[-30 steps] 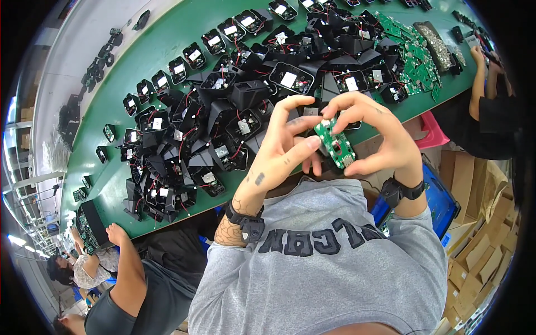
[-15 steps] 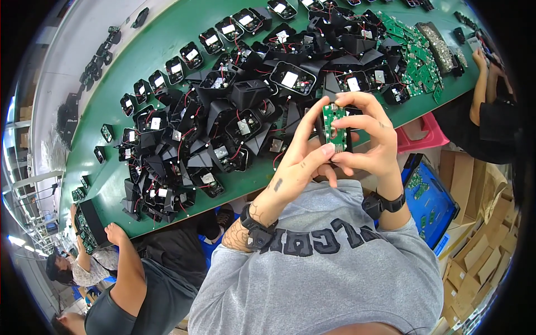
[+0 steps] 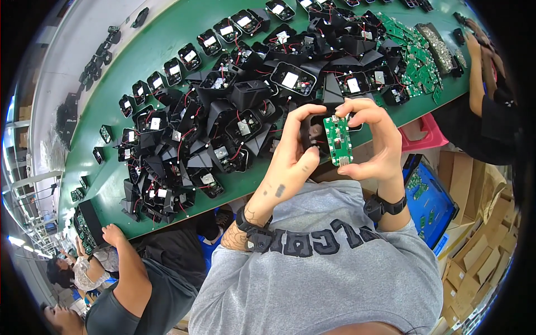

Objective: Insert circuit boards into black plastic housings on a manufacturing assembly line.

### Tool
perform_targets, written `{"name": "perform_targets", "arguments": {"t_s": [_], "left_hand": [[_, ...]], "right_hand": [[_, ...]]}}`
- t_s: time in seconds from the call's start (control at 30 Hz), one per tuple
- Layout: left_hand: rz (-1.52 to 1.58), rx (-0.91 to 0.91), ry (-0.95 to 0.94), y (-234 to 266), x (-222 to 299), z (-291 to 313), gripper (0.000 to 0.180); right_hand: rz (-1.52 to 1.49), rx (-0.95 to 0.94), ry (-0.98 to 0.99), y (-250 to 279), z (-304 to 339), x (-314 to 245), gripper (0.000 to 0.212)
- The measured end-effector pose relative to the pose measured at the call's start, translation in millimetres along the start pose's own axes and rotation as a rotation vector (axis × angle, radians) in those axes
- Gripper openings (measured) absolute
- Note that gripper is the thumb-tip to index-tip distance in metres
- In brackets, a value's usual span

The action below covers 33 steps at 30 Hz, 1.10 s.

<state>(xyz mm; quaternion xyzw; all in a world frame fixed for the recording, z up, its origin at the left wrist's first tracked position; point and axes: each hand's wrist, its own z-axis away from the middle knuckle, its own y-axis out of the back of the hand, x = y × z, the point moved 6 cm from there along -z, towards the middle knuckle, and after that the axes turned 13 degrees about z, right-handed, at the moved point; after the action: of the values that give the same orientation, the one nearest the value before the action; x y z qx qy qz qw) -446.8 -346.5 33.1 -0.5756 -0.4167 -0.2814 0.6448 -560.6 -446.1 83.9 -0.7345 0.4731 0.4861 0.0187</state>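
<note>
My right hand (image 3: 381,137) pinches a green circuit board (image 3: 338,142) by its two ends, between thumb and fingers. The board stands nearly upright, its component side showing. Just to its left, my left hand (image 3: 291,153) curls around a black plastic housing (image 3: 306,133), thumb low and index finger over the top. The housing is partly hidden by the fingers and the board, so I cannot tell whether it touches the board. Beyond my hands lies a heap of black housings (image 3: 250,92) with red wires and white-topped parts inside.
Green circuit boards (image 3: 416,64) are piled at the far right by a tray of small metallic parts (image 3: 435,47). A pink stool (image 3: 427,134), a blue tray (image 3: 432,195) and cardboard (image 3: 486,262) are at right. Co-workers' arms reach the green table (image 3: 100,184) on both sides.
The board has come away from my left fingers and is now held by my right hand alone. My left hand has shifted slightly left, showing more of the housing's dark inside.
</note>
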Motion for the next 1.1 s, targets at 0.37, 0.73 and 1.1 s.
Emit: {"name": "perform_targets", "arguments": {"t_s": [0.37, 0.73, 1.1], "left_hand": [[0.098, 0.158, 0.143, -7.2, -0.4, -3.0, 0.050], [0.392, 0.026, 0.190, -14.1, 1.3, -0.7, 0.082], [0.190, 0.040, 0.166, -16.1, -1.4, 2.8, 0.081]], "right_hand": [[0.267, 0.039, 0.104, -5.1, 4.4, -12.7, 0.048], [0.417, -0.055, 0.099, -2.5, -2.5, -19.2, 0.040], [0.544, -0.173, 0.032, -1.1, -4.2, -27.8, 0.037]]}}
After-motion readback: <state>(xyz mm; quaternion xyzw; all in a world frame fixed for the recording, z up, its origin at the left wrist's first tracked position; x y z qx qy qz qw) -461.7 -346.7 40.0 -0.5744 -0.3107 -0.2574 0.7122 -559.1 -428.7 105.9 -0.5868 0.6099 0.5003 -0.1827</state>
